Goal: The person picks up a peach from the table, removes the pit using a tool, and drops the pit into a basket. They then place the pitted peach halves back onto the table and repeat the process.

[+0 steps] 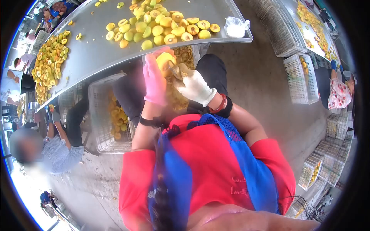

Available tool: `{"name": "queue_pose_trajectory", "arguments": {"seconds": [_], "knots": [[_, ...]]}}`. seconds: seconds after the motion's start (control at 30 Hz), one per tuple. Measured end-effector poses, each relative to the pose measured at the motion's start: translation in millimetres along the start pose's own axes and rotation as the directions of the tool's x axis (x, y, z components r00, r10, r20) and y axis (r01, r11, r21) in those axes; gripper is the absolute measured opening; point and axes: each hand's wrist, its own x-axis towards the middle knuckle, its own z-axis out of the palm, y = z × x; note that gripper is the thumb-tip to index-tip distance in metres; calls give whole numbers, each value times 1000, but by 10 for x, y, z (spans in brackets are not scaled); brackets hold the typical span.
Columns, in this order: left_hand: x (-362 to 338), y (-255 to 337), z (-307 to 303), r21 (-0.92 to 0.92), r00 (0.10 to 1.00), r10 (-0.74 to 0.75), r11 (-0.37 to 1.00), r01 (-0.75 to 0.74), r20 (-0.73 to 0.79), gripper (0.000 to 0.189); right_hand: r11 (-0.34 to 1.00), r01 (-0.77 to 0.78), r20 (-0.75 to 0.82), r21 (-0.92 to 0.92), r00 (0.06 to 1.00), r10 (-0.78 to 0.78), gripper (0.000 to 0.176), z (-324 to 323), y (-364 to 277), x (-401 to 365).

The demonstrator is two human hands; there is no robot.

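My left hand, in a pink glove, is closed around a yellow peach just below the table edge. My right hand wears a white glove and grips a small metal tool, whose tip is against or very near the peach; the exact kind of tool is hard to make out. Beneath both hands, between my knees, lie many yellow-brown peach pieces. Ahead, halved peaches are heaped on the metal table, several showing their red-brown centres.
A knotted clear plastic bag sits at the table's right corner. Left of my legs stands a white crate holding peaches. A co-worker sits at left beside another peach pile. Stacked crates and another person are at right.
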Motion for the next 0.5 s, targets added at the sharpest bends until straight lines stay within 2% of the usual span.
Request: {"name": "queue_pose_trajectory", "arguments": {"seconds": [0.07, 0.17, 0.27, 0.37, 0.47, 0.5], "knots": [[-11, -24, 34, -42, 1000, -9, 999, 7, -30, 75, 996, -86, 42, 33, 995, 85, 32, 39, 3, -19], [-25, -3, 138, -79, 993, -40, 996, 31, -108, 78, 963, -44, 25, 266, 999, 39, 24, 101, -9, 2], [-26, -8, 131, -76, 991, -44, 997, 34, -127, 81, 934, -84, 134, 346, 990, 39, 26, 51, -63, 36], [-13, -6, 100, -97, 987, -97, 992, 84, -131, 82, 909, -170, 234, 381, 969, 83, 27, 13, -60, 24], [-35, 37, 95, -139, 977, -154, 981, 134, -149, 83, 943, -159, 299, 294, 952, 67, 28, -29, -66, 37], [-41, 36, 96, -144, 975, -158, 980, 136, -154, 84, 966, -99, 290, 238, 957, 27, 28, -7, -38, 32]]}}
